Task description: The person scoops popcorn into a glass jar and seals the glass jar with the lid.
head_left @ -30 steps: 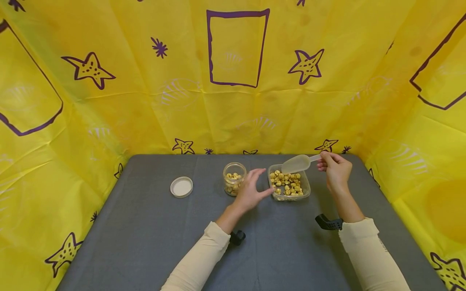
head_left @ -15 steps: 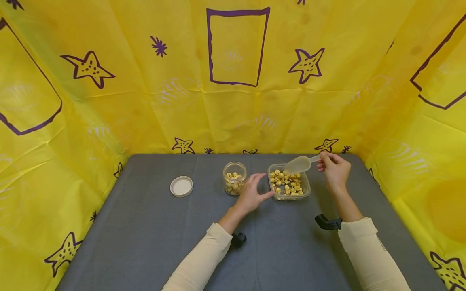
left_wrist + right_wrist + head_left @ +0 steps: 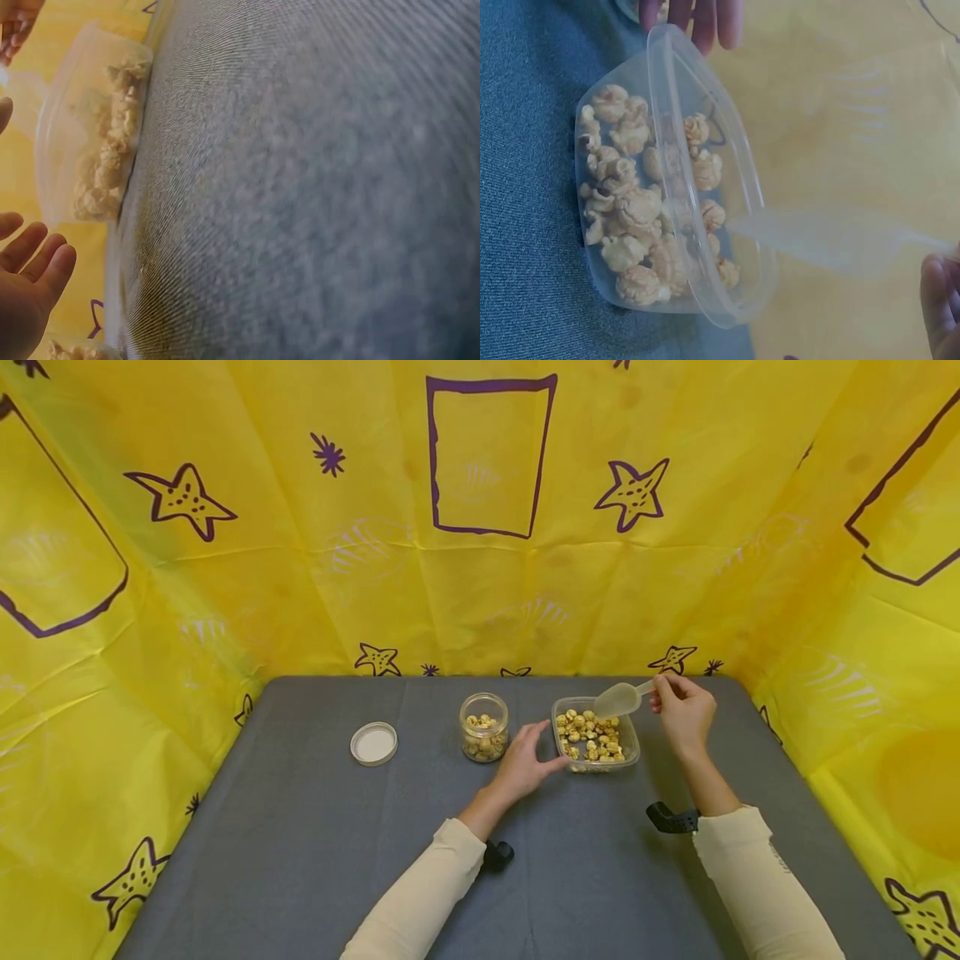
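My right hand [image 3: 685, 717] pinches the handle of a translucent plastic scoop [image 3: 617, 702] with thumb and fingers. The scoop's bowl tilts down over the back right of a clear plastic container [image 3: 636, 750] holding popcorn [image 3: 606, 750]. In the right wrist view, the scoop's tip [image 3: 754, 225] sits at the container's rim [image 3: 705, 274]. Fingers spread, my left hand [image 3: 519, 770] stands at the container's left side, close to its wall; whether it touches cannot be told. Just left of that hand is a glass jar [image 3: 482, 739], uncapped, with popcorn inside.
A round lid [image 3: 374, 745], white inside, lies on the grey table [image 3: 315, 843] left of the jar. Yellow patterned cloth [image 3: 487, 602] rises behind the table and on both sides. Each wrist wears a black camera mount [image 3: 672, 818].
The scoop has shifted right over the container, and my right hand has moved slightly left along its handle's end. My left hand has drawn a little away from the jar.
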The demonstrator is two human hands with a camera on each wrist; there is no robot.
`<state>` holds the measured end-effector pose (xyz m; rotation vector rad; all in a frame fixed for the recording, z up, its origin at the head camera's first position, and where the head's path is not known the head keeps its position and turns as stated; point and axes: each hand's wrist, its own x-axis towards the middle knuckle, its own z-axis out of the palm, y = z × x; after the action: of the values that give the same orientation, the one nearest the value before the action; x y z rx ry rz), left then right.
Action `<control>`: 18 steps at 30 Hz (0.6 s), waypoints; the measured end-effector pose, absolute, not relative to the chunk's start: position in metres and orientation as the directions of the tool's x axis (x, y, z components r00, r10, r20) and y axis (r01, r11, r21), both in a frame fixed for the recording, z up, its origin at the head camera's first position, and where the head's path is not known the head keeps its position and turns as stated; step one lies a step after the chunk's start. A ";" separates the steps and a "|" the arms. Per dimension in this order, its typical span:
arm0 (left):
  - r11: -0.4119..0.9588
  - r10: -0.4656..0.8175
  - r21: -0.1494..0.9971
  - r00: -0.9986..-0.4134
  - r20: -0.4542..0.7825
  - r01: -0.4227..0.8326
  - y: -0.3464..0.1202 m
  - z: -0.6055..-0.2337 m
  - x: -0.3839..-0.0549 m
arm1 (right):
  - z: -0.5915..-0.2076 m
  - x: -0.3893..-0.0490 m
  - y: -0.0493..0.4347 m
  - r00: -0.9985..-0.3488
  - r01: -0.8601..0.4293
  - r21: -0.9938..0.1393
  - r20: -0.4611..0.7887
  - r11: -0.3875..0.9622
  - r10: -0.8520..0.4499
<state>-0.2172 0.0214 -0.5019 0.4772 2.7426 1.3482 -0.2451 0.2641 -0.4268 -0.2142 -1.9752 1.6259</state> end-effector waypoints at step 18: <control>0.558 0.311 0.798 -0.949 0.053 0.228 0.033 -0.507 -0.223 | -0.441 -0.252 0.263 -0.875 -0.191 -0.913 0.324 0.360 0.359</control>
<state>-0.2226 0.0327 -0.5068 0.4666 2.6891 1.3560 -0.2524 0.2632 -0.4411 -0.1457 -2.1511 1.5385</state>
